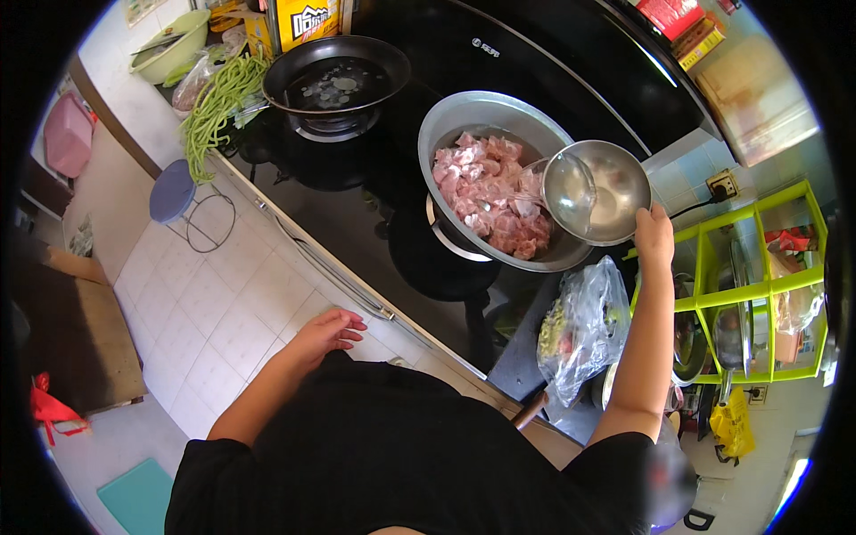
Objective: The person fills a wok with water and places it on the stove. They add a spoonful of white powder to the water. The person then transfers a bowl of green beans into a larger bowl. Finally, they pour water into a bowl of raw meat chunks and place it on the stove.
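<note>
My right hand (654, 234) grips the rim of a round metal bowl (621, 178), tilted over a large grey metal pot (439, 120). Water runs from the bowl's lip into the pot. Chunks of raw pink meat (490, 192) fill much of the pot, which stands on the black glass stove top (330, 201). My left hand (330, 337) hangs in front of the stove's near edge, holding nothing, its fingers loosely bent and apart.
A black frying pan (294, 80) with some liquid sits on the far-left burner. Green long beans (218, 102) lie left of it. A transparent plastic bag (588, 321) rests right of the stove, near a green rack (758, 290). A blue stool (174, 192) stands on the floor.
</note>
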Available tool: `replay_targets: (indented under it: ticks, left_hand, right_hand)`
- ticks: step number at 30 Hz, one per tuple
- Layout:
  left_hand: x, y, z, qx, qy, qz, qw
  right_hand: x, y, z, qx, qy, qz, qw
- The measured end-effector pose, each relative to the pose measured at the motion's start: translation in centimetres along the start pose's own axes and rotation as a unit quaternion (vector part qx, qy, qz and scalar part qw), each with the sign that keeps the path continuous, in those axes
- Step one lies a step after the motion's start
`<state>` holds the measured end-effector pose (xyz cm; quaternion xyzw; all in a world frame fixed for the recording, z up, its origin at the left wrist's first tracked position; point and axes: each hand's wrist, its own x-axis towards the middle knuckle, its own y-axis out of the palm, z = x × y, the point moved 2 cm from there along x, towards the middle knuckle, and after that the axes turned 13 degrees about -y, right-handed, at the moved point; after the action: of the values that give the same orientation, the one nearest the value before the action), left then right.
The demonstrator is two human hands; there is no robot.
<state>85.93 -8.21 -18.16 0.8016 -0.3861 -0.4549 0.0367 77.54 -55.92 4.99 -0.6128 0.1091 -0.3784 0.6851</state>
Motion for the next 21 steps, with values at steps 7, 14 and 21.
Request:
replay_targets:
  ticks: [7, 14, 21]
  left_hand:
    - [3.3, -5.9, -4.7, 0.025, 0.006, 0.023, 0.999]
    - [4.6, -6.6, -10.4, 0.053, 0.011, 0.066, 0.996]
    - [5.8, -7.8, -10.5, 0.07, -0.044, 0.087, 0.993]
  right_hand:
    - [1.2, -1.4, 5.8, -0.243, -0.038, -0.053, 0.968]
    - [0.4, -3.7, 9.6, -0.366, -0.134, -0.201, 0.899]
    - [-1.3, -4.0, 10.8, -0.396, -0.164, -0.248, 0.869]
